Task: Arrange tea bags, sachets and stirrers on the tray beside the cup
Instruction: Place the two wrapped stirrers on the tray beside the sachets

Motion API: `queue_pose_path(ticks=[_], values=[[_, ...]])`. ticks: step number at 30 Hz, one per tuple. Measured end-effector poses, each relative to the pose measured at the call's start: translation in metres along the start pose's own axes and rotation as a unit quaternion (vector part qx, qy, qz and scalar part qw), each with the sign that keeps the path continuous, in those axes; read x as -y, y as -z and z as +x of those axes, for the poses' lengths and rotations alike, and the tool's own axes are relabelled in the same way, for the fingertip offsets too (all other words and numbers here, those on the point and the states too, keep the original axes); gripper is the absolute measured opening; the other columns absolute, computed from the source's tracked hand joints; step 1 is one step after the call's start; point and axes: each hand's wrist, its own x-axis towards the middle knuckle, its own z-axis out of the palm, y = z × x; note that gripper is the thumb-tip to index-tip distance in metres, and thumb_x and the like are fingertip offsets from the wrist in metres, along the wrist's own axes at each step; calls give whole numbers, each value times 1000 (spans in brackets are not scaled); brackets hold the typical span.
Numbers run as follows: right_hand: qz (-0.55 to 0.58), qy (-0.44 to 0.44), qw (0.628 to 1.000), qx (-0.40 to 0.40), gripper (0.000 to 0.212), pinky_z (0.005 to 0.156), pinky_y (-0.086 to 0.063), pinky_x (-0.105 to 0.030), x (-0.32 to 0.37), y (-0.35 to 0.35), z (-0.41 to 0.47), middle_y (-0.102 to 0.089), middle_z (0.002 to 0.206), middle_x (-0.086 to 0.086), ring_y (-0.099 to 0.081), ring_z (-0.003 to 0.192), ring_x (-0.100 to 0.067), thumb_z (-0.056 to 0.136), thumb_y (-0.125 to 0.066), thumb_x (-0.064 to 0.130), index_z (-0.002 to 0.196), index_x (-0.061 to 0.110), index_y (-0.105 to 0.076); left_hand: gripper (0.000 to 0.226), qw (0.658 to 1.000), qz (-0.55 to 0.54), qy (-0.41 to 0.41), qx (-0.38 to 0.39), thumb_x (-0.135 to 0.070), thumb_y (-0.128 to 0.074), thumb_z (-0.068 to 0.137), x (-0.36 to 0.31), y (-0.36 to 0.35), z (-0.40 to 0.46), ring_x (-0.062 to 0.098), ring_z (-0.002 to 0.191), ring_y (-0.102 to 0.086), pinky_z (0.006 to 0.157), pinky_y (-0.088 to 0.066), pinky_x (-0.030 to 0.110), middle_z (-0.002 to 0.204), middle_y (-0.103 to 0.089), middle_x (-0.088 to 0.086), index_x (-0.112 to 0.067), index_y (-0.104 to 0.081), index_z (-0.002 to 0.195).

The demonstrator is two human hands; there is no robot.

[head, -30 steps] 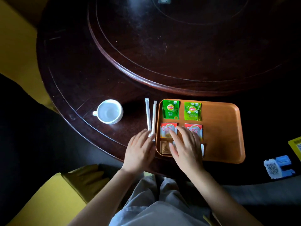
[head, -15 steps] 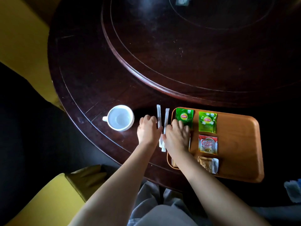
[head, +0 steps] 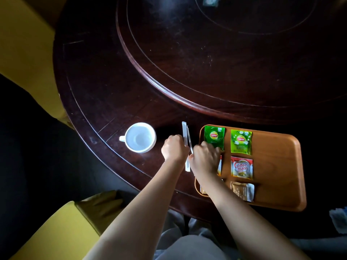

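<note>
A white cup stands on the dark table, left of the orange tray. Between them lie two white paper-wrapped stirrers. My left hand curls its fingers on the left stirrer. My right hand pinches the right stirrer, which is turned on edge. The tray holds two green Lipton tea bags, a Coffee mate sachet and a brown sachet. A second Coffee mate sachet and another brown sachet are mostly hidden under my right hand and forearm.
A raised round turntable fills the table's middle, just beyond the tray. Yellow chairs sit at left and at the lower left. The table's curved edge runs close in front of me. A blue-white packet lies at the right border.
Both hands moved from the tray's near-left corner up to the stirrers. Their fingers went from flat to curled, and the right stirrer has tipped on edge.
</note>
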Motion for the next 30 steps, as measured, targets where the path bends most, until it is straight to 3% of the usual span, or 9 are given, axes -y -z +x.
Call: queue_pose_path(ticks=[3,6,10,14,17,21,23,27,30], values=[[43,-24,999,-11,18,78,-41,-36,0,5,0,-65,91,-12,-60,88,-32,83,-56,20,84,7,-68,15,1000,10,5,5,-15,-58,78,-2,1,-1,32,91,-60,61,-38,32,96,-64,12,-5,-63,88],[178,-84,980,-11,16,62,-46,-31,-7,10,-1,-67,83,-10,-61,74,-29,81,-60,22,75,10,-68,18,1000,27,5,6,-18,-59,79,-3,1,-2,32,94,-59,64,-41,34,100,-63,13,-5,-64,92],[369,-140,919,12,9,61,-40,-23,-31,13,-2,-68,76,-5,-61,73,-21,80,-65,17,81,10,-70,21,999,51,-4,-4,-21,-60,81,-5,-1,-3,33,97,-59,69,-47,36,101,-63,14,-5,-65,95],[451,-183,873,23,4,57,-43,-22,-66,24,-7,-61,69,6,-58,67,-12,82,-66,14,78,12,-65,20,998,57,-19,-16,-15,-57,79,-5,-3,-6,34,98,-58,71,-48,38,100,-64,14,-5,-65,94],[465,-212,859,11,23,54,-41,-22,-88,32,-11,-59,65,7,-54,61,-10,78,-66,7,62,21,-57,17,1000,26,11,-12,-17,-57,78,-5,0,-7,33,92,-63,68,-47,34,94,-68,12,-10,-67,90],[473,-246,846,23,12,62,-45,-23,-119,37,-22,-65,78,-7,-59,73,-19,74,-67,0,81,9,-64,15,995,-75,64,-35,-24,-62,75,-1,13,-18,30,85,-66,62,-41,27,86,-73,7,-19,-72,84],[480,-253,840,5,14,53,-43,-15,-139,38,-29,-65,81,-13,-59,73,-21,75,-65,-4,85,5,-63,12,986,-147,47,-56,-25,-65,75,-5,15,-30,24,83,-67,64,-41,24,84,-75,4,-19,-74,80],[448,-254,857,-36,18,41,-39,-11,-179,40,-39,-66,66,-11,-52,41,0,75,-57,-9,68,7,-63,10,976,-218,-9,7,-26,-70,73,-43,1,-60,12,71,-66,63,-43,19,71,-71,-1,-16,-74,75],[392,-265,880,-42,17,41,-40,-18,-197,34,-39,-69,64,-12,-52,36,-4,76,-54,-3,66,3,-66,9,963,-263,1,62,-23,-71,72,-69,-13,-74,7,60,-60,61,-45,21,59,-65,-6,-20,-71,65]])
